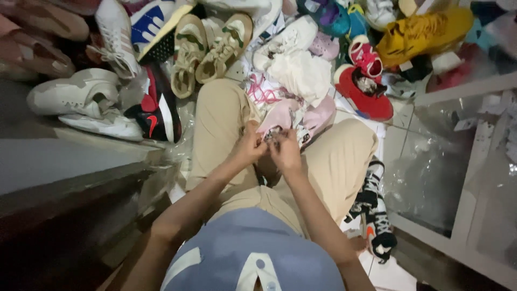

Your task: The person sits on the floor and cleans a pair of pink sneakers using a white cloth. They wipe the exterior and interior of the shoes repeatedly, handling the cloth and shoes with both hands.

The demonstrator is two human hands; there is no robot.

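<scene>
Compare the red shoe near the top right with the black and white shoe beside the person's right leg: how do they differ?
The red shoe is one solid colour; the black and white shoe is patterned. The red shoe lies in the pile ahead of the knees with its opening up; the black and white shoe lies apart, beside the right leg. Neither hand touches either shoe.

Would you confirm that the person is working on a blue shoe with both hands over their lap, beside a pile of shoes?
Not quite: the head view shows the shoe is pale pink, not blue. The rest holds: the left hand and right hand meet on it over the lap, beside the pile of shoes.
</scene>
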